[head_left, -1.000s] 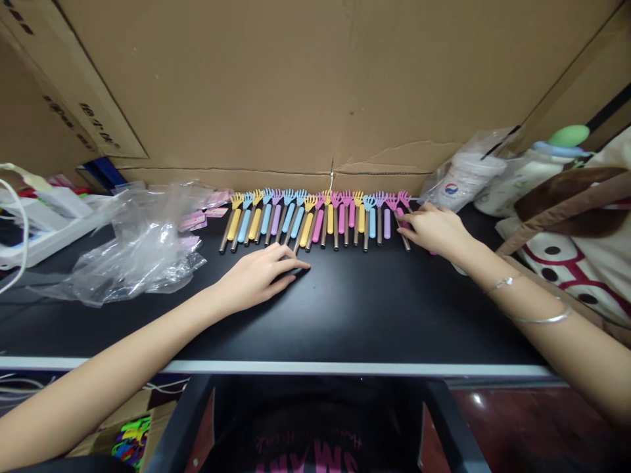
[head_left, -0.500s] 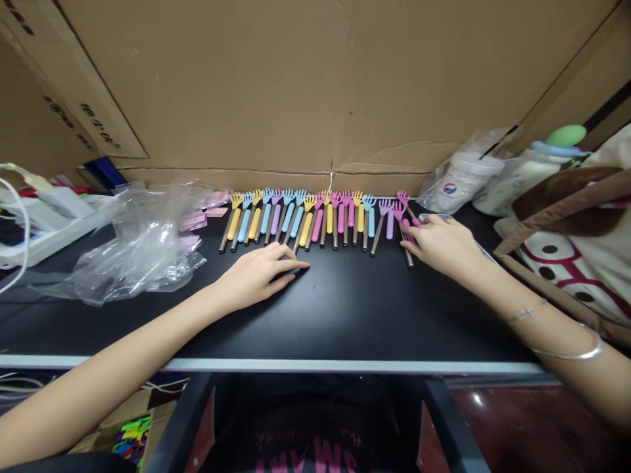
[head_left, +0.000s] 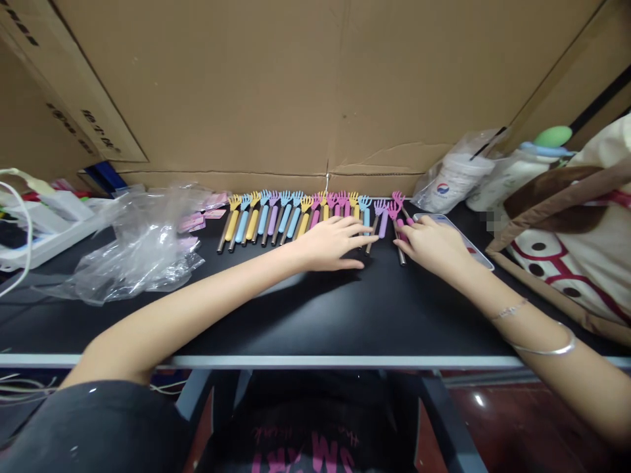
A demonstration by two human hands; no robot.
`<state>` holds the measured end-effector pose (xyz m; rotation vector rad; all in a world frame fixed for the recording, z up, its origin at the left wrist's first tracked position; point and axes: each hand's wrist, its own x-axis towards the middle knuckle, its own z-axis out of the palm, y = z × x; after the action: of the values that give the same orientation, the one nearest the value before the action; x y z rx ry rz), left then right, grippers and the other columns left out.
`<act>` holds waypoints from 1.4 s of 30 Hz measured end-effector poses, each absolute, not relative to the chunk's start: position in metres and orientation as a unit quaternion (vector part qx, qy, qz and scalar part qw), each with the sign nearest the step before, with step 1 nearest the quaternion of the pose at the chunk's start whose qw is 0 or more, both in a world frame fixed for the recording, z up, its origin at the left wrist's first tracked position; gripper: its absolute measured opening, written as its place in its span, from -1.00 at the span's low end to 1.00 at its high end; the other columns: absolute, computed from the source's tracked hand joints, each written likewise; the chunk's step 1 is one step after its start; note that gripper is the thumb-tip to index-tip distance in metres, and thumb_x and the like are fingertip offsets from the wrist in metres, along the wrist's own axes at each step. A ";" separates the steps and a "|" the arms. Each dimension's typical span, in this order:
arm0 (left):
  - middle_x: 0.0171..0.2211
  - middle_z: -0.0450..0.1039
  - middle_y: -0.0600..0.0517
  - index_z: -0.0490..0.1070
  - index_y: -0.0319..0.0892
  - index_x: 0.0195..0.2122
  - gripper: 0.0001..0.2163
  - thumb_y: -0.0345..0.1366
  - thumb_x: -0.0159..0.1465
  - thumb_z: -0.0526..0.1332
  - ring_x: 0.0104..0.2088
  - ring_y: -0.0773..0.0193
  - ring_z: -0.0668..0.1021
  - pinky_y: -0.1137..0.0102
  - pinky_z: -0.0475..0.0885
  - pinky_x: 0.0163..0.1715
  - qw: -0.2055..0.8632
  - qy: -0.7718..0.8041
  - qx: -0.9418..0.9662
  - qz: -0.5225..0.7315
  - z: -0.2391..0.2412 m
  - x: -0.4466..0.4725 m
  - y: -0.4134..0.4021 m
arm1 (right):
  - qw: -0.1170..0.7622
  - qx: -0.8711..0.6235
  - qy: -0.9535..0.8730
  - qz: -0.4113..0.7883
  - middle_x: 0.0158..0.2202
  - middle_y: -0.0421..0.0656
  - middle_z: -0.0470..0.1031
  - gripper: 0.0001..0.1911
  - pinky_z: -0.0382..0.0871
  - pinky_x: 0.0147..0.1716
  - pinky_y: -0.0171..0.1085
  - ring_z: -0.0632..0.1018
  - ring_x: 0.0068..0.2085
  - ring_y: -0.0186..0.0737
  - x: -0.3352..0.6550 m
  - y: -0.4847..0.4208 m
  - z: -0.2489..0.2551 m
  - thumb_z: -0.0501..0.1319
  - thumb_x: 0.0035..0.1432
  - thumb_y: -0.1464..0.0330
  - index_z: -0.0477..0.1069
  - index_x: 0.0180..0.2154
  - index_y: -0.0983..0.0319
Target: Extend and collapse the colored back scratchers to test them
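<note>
A row of small hand-shaped back scratchers (head_left: 276,220) in yellow, blue, purple and pink lies along the back of the black table (head_left: 315,315). My left hand (head_left: 332,242) lies flat over the right part of the row, fingers stretched out and touching the metal handles. My right hand (head_left: 431,244) rests at the row's right end, its fingertips on a pink scratcher (head_left: 397,226) that lies askew. A purple scratcher (head_left: 382,220) sits between the two hands.
Crumpled clear plastic bags (head_left: 138,246) lie at the left, with a white power strip (head_left: 44,230) beyond. A phone (head_left: 461,240) lies right of my right hand. A paper cup in plastic (head_left: 451,184), a bottle (head_left: 525,167) and a tote bag (head_left: 576,249) crowd the right. Cardboard (head_left: 296,92) walls the back.
My left hand has moved right from the table's middle onto the right part of the row. The right hand drew the pink scratchers slightly out of line.
</note>
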<state>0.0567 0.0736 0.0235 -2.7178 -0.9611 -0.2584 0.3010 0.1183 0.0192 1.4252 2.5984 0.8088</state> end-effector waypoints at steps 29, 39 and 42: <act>0.19 0.28 -0.10 0.26 -0.22 0.20 -0.48 0.01 0.37 -0.07 0.12 0.05 0.38 0.22 0.18 0.14 0.175 -0.348 -0.918 -0.078 -0.002 0.112 0.139 | 0.031 0.460 0.851 0.250 -0.22 0.07 0.53 -0.67 0.19 -0.26 -0.19 0.38 -0.12 -0.02 0.301 0.111 0.023 0.00 0.28 0.27 0.46 -0.23 0.31; 0.21 0.26 -0.10 0.19 -0.34 0.23 -0.46 -0.03 0.37 0.00 0.20 0.03 0.27 0.07 -0.05 0.26 0.201 -0.359 -0.907 -0.090 0.000 0.114 0.134 | -0.006 0.397 0.881 0.258 -0.33 -0.02 0.54 -0.73 0.10 -0.37 -0.23 0.44 -0.17 -0.05 0.308 0.089 0.019 0.12 0.23 0.25 0.48 -0.26 0.31; 0.21 0.26 -0.09 0.20 -0.32 0.23 -0.49 -0.07 0.37 0.03 0.22 0.07 0.25 0.10 -0.02 0.27 0.226 -0.329 -0.911 -0.105 0.000 0.107 0.124 | -0.022 0.380 0.883 0.276 -0.35 -0.02 0.52 -0.73 0.11 -0.36 -0.23 0.44 -0.19 -0.06 0.308 0.072 0.018 0.16 0.21 0.27 0.48 -0.25 0.35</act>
<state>0.1066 0.1241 0.0002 -2.5118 -0.9065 -0.2889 0.3077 0.0721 0.0179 1.2102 2.8135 0.8785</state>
